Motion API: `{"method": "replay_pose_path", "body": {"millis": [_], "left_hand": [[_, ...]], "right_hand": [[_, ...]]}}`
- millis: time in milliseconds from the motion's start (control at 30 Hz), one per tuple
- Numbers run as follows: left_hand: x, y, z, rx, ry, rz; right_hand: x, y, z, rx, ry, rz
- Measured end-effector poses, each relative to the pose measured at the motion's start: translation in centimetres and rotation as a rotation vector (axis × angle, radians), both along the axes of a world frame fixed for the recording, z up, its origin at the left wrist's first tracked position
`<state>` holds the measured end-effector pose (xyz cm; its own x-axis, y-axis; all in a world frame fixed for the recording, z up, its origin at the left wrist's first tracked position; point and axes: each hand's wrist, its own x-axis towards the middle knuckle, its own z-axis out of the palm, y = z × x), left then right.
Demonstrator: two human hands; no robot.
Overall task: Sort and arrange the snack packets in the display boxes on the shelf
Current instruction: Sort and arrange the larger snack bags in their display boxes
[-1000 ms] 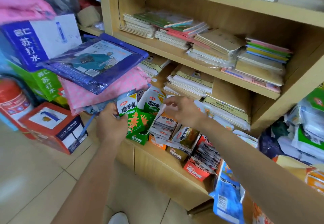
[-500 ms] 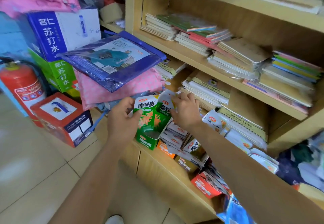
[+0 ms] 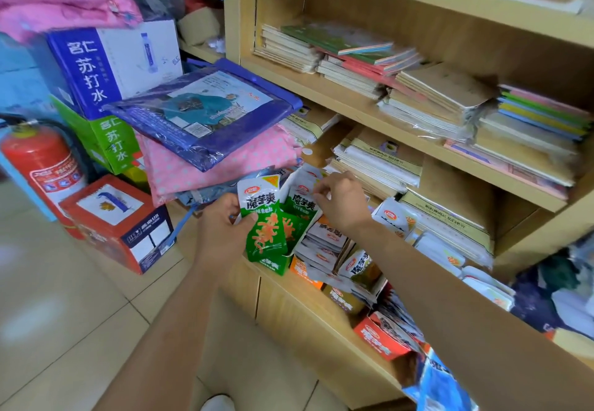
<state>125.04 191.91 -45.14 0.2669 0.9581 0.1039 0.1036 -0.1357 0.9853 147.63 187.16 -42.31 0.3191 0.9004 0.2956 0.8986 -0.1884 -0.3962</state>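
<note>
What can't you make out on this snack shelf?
Green cardboard display box, head view: interior hidden by green foil snack packets and the left hand.
Red cardboard display box, head view: right side hidden behind the right forearm.
Blue plastic bag, head view: cut off by the bottom edge.

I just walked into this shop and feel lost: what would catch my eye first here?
Dead centre, two bare hands work at a green display box: the left hand grips a bright green snack packet, and the right hand pinches the top of a second packet beside it. At far left a red fire extinguisher stands on the floor, and stacks of notebooks fill the wooden shelves above.
</note>
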Motion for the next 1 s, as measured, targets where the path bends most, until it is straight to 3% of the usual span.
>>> {"method": "replay_pose_path", "body": {"millis": [100,200,333,467,600,633,700,833,900,1000], "left_hand": [[0.2,0.1,-0.1,0.011,0.071,0.046],[0.3,0.2,0.0,0.015,0.115,0.078],[0.6,0.0,0.0,0.033,0.140,0.095],[1.4,-0.5,0.1,0.030,0.171,0.038],[2.2,-1.2,-0.2,0.070,0.206,0.029],[2.2,-1.3,-0.3,0.069,0.213,0.039],[2.3,-1.3,-0.5,0.053,0.233,0.057],[2.2,-1.1,-0.3,0.041,0.267,0.076],[2.1,-1.1,-0.3,0.037,0.264,0.077],[2.0,-1.0,-0.2,0.034,0.258,0.073]], "right_hand": [[-0.8,-1.4,1.2,0.042,0.189,0.126],[-1.8,-3.7,1.1,-0.111,0.344,0.253],[-2.2,-5.3,-0.8,-0.087,0.353,0.351],[-3.0,-5.4,-2.0,-0.085,0.155,0.484],[-2.4,-5.0,-1.5,-0.117,0.366,0.350],[-2.0,-4.6,-1.1,-0.059,0.358,0.275],[-1.1,-3.4,-0.5,0.014,0.096,0.128],[-0.9,-1.1,0.3,-0.227,-0.252,-0.002],[-1.5,-0.9,0.0,-0.251,-0.301,0.002],[-2.2,-1.1,-0.5,-0.236,-0.201,0.030]]}}
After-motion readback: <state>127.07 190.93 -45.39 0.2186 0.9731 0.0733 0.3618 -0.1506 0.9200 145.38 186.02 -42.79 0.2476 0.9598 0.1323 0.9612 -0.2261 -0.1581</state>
